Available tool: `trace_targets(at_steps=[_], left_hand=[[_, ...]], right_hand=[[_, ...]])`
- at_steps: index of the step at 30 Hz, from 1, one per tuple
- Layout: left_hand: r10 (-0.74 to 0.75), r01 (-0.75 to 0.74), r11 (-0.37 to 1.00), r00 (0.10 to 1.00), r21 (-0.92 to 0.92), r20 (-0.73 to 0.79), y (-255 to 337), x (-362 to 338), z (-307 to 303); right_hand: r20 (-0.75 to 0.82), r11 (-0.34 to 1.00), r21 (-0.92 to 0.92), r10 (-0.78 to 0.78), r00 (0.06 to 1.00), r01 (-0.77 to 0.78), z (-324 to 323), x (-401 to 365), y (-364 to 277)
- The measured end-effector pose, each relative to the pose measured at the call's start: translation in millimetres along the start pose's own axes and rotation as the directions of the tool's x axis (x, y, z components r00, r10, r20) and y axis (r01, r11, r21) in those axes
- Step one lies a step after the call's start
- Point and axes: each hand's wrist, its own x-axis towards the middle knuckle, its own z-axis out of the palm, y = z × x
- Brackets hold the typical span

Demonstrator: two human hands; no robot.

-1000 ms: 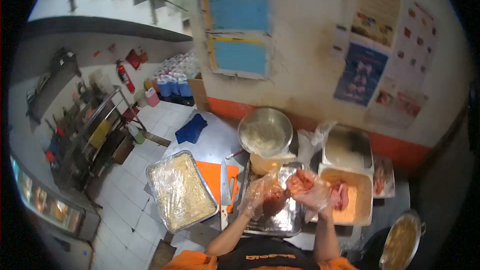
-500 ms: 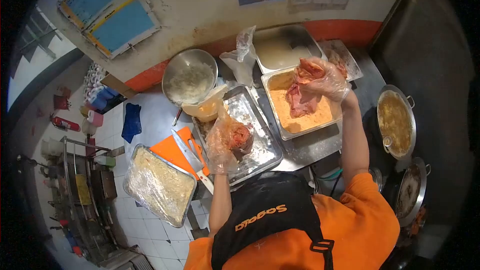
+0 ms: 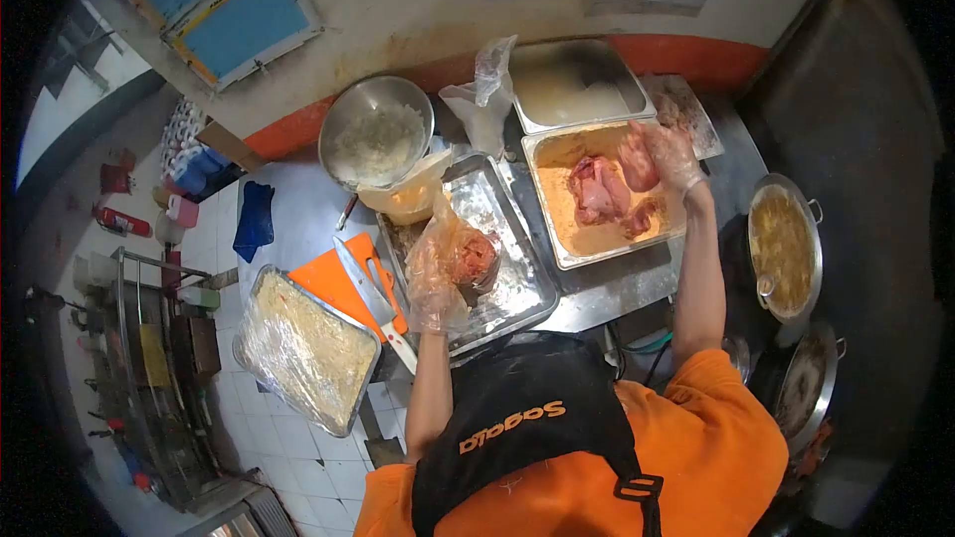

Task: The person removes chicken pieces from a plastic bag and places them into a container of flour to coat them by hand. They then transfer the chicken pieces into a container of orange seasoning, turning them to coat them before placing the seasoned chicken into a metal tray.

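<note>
Over the metal tray, my left hand in a clear plastic glove is closed round a plastic bag with raw meat in it. My gloved right hand grips a piece of raw meat at the right side of a steel pan of orange coating. Other raw meat pieces lie on the coating beside it. The fingertips of my right hand are partly hidden by the meat.
A steel bowl and a pan of cloudy liquid stand along the wall. On the left are a knife, an orange board and a wrapped tray. Two woks stand at the right.
Raw meat that hung from my right hand now lies in the coating. My right hand has come down to the pan's right side with one piece. My left hand keeps its hold.
</note>
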Motion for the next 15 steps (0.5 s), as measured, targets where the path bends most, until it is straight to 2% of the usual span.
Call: trace_targets(at_steps=[1, 2, 3, 4, 5, 6, 7, 9, 10, 11, 12, 13, 14, 15], left_hand=[[-0.005, 0.005, 1.000, 1.000, 0.004, -0.007, -7.3, -4.9, 5.8], [-0.071, 0.072, 0.997, 0.997, -0.002, 0.036, -17.5, -13.2, 15.0], [-0.141, 0.142, 0.990, 0.987, -0.003, 0.082, -24.1, -22.0, 18.3], [-0.159, 0.158, 0.987, 0.984, 0.011, 0.082, -21.3, -21.4, 15.6], [-0.145, 0.139, 0.989, 0.983, 0.058, 0.110, -19.4, -20.5, 15.2], [-0.130, 0.116, 0.988, 0.982, 0.105, 0.140, -17.6, -23.4, 11.0], [-0.141, 0.126, 0.985, 0.981, 0.119, 0.136, -30.8, -36.8, 20.2], [-0.096, 0.086, 0.993, 0.986, 0.078, 0.134, -67.4, -68.2, 54.5], [0.004, -0.022, 0.989, 0.992, 0.143, 0.124, -29.7, -37.0, 20.4], [0.006, -0.024, 0.989, 0.992, 0.143, 0.126, -24.6, -35.3, 20.0], [-0.162, 0.157, 0.987, 0.975, 0.039, 0.155, -19.6, -35.6, 21.0], [-0.318, 0.337, 0.940, 0.925, -0.060, 0.210, -13.7, -35.8, 22.2], [-0.306, 0.330, 0.941, 0.924, -0.072, 0.231, -1.0, -25.4, 20.0], [-0.432, 0.506, 0.635, 0.859, -0.584, 0.275, 15.8, -7.9, 14.3]], right_hand=[[-0.061, 0.994, 0.085, 0.074, 0.995, -0.069, 2.3, -2.1, 11.3], [-0.111, 0.976, 0.174, 0.154, 0.982, -0.133, 3.0, -0.8, 22.3], [-0.095, 0.975, 0.177, 0.155, 0.983, -0.137, 4.0, 4.7, 18.4], [-0.136, 0.918, -0.285, 0.248, 0.959, -0.277, 5.3, 9.0, 4.2], [-0.204, 0.642, -0.677, 0.307, 0.930, -0.360, 8.8, 8.4, -9.1], [-0.251, 0.656, -0.690, 0.180, 0.951, -0.306, 18.3, 6.2, -26.9], [-0.307, 0.771, -0.597, 0.036, 0.951, -0.222, 17.8, 13.3, 2.6], [-0.132, 0.932, -0.353, 0.044, 0.990, -0.089, 48.6, 10.6, -22.6], [0.036, 0.963, -0.243, 0.129, 0.991, -0.117, 77.5, 1.8, -45.9], [0.203, 0.977, -0.138, 0.187, 0.961, -0.161, 109.5, -5.0, -66.4], [0.383, 0.990, -0.103, -0.053, 0.922, 0.099, 139.6, -11.3, -54.9], [0.524, 0.973, -0.086, -0.141, 0.840, 0.216, 170.0, -23.3, -59.3], [0.664, 0.949, -0.139, -0.123, 0.737, 0.284, 192.0, -29.7, -75.4], [0.727, 0.908, -0.214, -0.098, 0.680, 0.359, 212.6, -36.7, -68.6]])
